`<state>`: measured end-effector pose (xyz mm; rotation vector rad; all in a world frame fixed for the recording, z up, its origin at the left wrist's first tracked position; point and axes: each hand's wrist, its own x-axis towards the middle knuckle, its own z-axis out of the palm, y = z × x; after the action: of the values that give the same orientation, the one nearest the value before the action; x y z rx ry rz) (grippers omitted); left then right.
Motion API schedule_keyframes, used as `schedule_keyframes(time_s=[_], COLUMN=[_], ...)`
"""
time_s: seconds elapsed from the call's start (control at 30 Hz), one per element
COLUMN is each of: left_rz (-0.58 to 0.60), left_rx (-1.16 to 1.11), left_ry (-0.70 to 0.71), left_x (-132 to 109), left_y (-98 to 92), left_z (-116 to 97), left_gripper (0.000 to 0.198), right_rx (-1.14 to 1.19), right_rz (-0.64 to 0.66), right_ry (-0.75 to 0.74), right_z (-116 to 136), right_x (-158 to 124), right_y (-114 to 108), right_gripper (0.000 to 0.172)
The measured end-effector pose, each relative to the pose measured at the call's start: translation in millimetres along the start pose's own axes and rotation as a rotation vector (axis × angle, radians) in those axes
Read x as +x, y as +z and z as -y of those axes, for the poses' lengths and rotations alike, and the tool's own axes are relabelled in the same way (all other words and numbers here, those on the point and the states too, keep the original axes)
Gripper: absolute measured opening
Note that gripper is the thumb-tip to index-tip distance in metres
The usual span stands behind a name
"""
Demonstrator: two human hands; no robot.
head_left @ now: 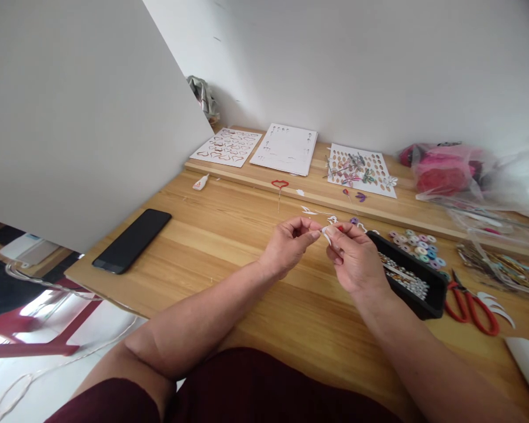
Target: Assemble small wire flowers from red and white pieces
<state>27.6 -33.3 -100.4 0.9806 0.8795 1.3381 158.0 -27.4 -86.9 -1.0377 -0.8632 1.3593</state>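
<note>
Near the middle of the wooden table (211,235), my left hand (291,244) pinches one end of a small white piece (326,234). The fingers of my right hand (352,252) are closed on the same piece from the other side, and the fingertips of both hands nearly meet. A bit of red shows at my right fingertips. Just beyond the hands lie white cut-out shapes (308,210) and a purple bit. A black tray (436,296) holding silvery and golden beads sits right beside my right hand.
Red-handled pliers (471,308) and rolls of coloured tape (418,244) lie right. A black phone (132,241) and glue bottle (201,183) lie left. Along the raised back ledge are patterned sheets (227,145), a red heart-shaped wire (280,184) before it, and pink bundles (443,170).
</note>
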Motion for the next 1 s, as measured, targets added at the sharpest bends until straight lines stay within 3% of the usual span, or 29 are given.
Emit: schedule_keyframes(time_s=[0.47, 0.83, 1.0], left_rz=[0.006, -0.017, -0.007], left_rx=[-0.061, -0.251, -0.206], left_ry=[-0.029, -0.125, -0.058], left_x=[-3, -9, -9], left_y=[3.7, 10.1, 10.1], left_z=[-5, 3, -4], left_gripper=[0.031, 0.030, 0.029], right_rx=[0.025, 0.095, 0.052], right_rz=[-0.006, -0.045, 0.015], right_ry=[-0.060, 0.039, -0.111], right_z=[3, 6, 5], right_x=[-2, -4, -5], right_y=[0, 6, 4], right_gripper=[0.022, 0.029, 0.023])
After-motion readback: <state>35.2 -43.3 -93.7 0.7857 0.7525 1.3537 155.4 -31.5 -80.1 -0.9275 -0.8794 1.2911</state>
